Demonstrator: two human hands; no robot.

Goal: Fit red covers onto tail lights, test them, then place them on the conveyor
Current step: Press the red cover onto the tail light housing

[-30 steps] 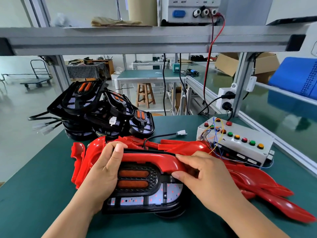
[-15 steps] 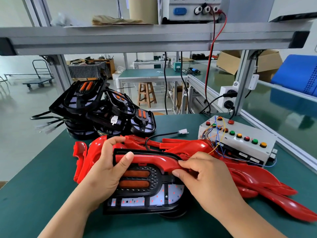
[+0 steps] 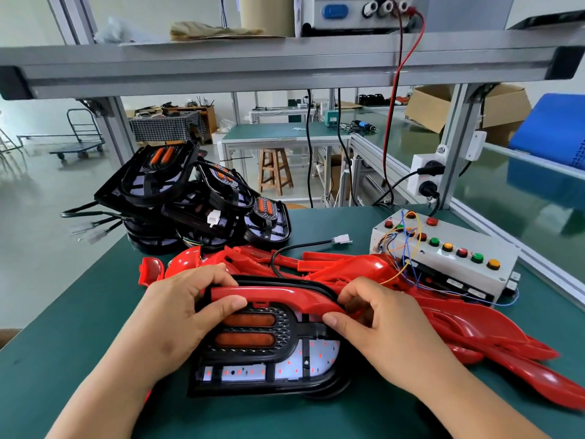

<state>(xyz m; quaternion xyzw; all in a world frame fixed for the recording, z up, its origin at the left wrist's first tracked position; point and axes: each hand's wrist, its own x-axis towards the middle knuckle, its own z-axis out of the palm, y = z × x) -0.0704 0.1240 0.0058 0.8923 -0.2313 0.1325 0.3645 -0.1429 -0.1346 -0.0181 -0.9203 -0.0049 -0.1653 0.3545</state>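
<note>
A black tail light (image 3: 269,353) lies flat on the green surface (image 3: 79,343), near its front edge and straight ahead of the person. A red cover (image 3: 278,296) sits along the light's far edge, running from left to right, where it curves downward. The left hand (image 3: 177,312) has its grip on the left end: the fingers curl over the far rim of cover and light, and the thumb presses on the cover's near edge. The right hand (image 3: 380,327) grasps the right end of the cover, fingers curled over its top and thumb tip against its lower edge. The fingers hide the joint there, so it is hard to say whether the cover is fully seated. Two orange bars and small red dots show on the light's face below the cover.

A heap of loose red covers (image 3: 474,327) lies behind and to the right of the light, touching it. A stack of black tail lights (image 3: 190,201) with trailing wires stands at the far left of the surface. A grey button box (image 3: 449,258) with coloured buttons and loose wires sits at the far right, just beside the heap. A black cable (image 3: 300,247) with a white plug runs from behind the held light toward the box. Overhead, a metal shelf (image 3: 285,64) carries a power supply (image 3: 354,11), from which a red lead (image 3: 392,106) hangs.
</note>
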